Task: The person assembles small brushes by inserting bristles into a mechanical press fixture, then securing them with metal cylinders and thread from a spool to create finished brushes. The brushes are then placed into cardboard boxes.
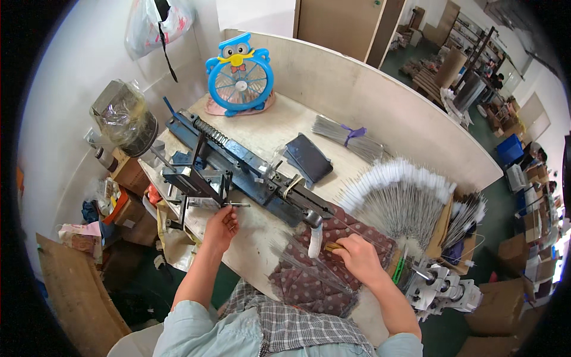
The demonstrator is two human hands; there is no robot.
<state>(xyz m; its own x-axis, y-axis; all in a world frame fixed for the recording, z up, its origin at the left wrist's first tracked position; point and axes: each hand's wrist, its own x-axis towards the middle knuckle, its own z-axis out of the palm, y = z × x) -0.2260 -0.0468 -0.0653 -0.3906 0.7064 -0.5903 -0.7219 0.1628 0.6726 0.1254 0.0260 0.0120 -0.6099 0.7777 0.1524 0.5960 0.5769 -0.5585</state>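
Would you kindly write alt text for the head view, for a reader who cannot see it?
A person's left hand grips a crank handle on a blue bench machine, while the right hand holds a white-tipped brush at its other end. Finished wire brushes fan out on the wooden table, near a blue fan.

Bare tabletop point(270, 134) lies open between a blue fan point(240, 77) and a wire bundle point(348, 138); a long blue machine point(238, 163) bars the middle, and fanned white-tipped brushes point(404, 196) crowd the right

left hand point(221, 225) pinching, right hand point(359, 256) curled
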